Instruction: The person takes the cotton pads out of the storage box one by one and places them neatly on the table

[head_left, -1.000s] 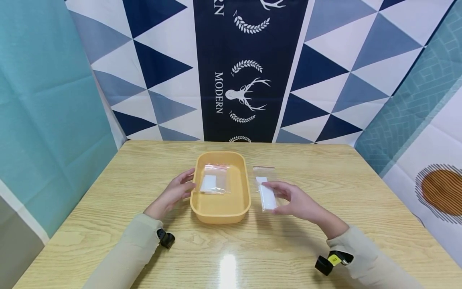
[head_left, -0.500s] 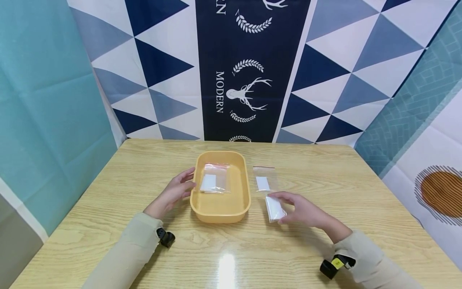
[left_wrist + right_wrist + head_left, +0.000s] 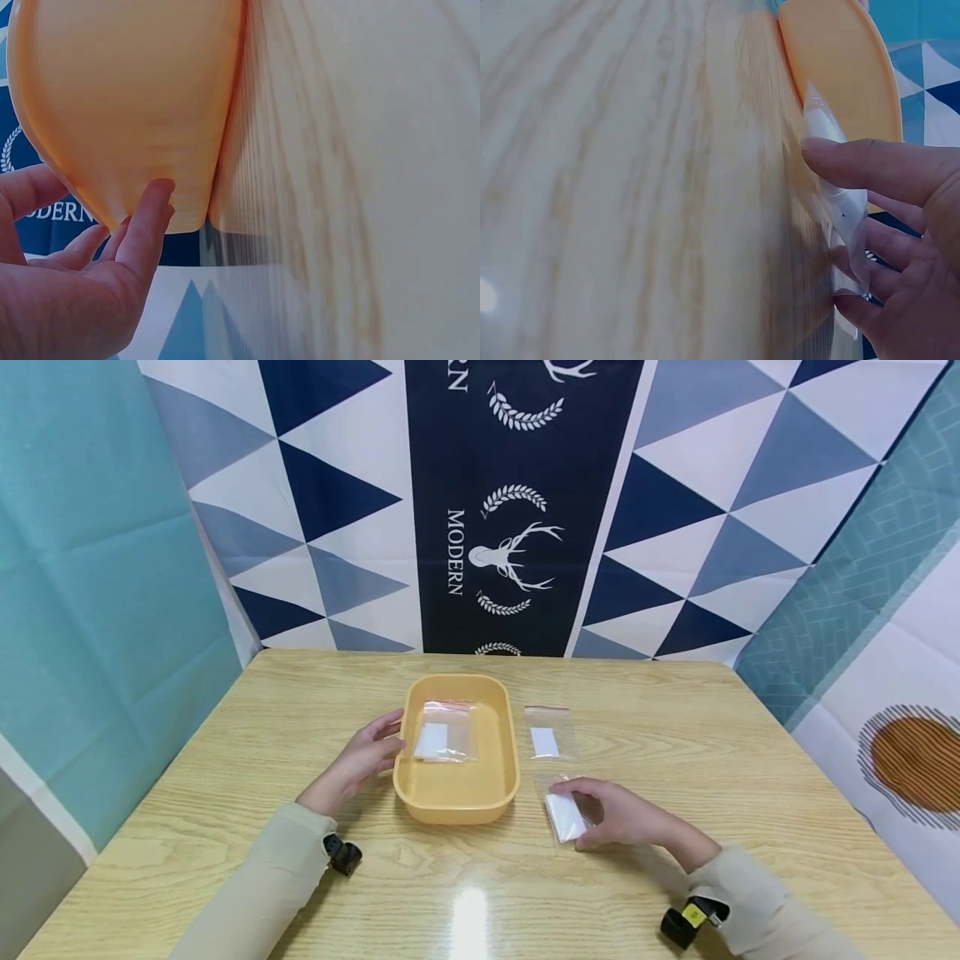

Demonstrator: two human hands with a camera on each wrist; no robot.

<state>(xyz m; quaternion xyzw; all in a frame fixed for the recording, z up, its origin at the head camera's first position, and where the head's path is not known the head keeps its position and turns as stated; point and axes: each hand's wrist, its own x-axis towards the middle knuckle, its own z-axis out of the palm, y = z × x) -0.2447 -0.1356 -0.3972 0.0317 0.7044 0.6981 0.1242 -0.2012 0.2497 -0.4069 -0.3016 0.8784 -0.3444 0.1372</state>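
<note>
My right hand (image 3: 622,814) pinches a small clear zip-lock bag (image 3: 564,817) with white contents, low over the table to the right of the tray. In the right wrist view, the thumb lies on one side of this bag (image 3: 846,206) and the fingers on the other; it stands tilted. A yellow-orange plastic tray (image 3: 457,793) sits mid-table. Against its left wall rests my left hand (image 3: 363,756), fingers loosely extended; in the left wrist view a fingertip touches the outer wall (image 3: 127,97). Inside the tray lies a red-topped zip-lock bag (image 3: 444,739) with white contents.
Another zip-lock bag (image 3: 546,742) with a white piece inside lies flat right of the tray, beyond my right hand. The wooden table (image 3: 675,718) ends at a patterned cloth backdrop (image 3: 495,527). Cloth also hangs at both sides.
My right hand has drawn its bag toward me, away from the bag lying beside the tray, which is now fully uncovered. The left hand and the tray have stayed in place.
</note>
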